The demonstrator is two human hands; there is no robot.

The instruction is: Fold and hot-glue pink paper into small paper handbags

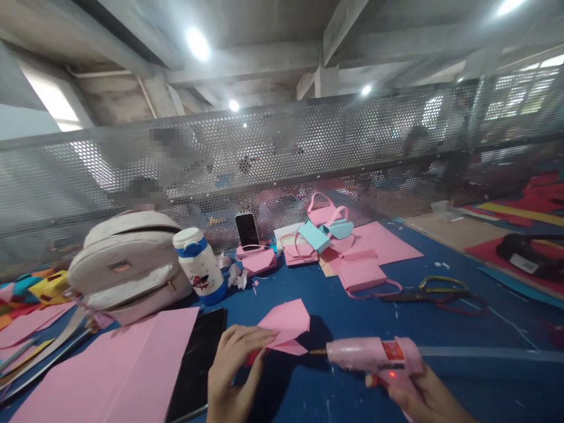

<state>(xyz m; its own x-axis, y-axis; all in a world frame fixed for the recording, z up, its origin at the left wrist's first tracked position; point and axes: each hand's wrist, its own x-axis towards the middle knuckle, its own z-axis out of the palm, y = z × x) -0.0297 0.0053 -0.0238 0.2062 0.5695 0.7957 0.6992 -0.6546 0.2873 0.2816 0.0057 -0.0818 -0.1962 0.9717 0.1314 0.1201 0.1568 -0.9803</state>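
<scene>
My left hand pinches a folded piece of pink paper between thumb and fingers, just above the blue table. Wrapped round the handle of a pink glue gun is my right hand. The gun's brass nozzle points left, close to the lower right corner of the paper; whether it touches, I cannot tell. A red light glows on the gun's side, and a clear glue stick runs out of its back. Under and left of my left hand lies a dark tablet-like slab.
Small pink paper bags and blue ones lie behind. Scissors rest to the right. A white bottle, a phone and a pale backpack stand by the perforated metal screen. Pink sheets cover the left.
</scene>
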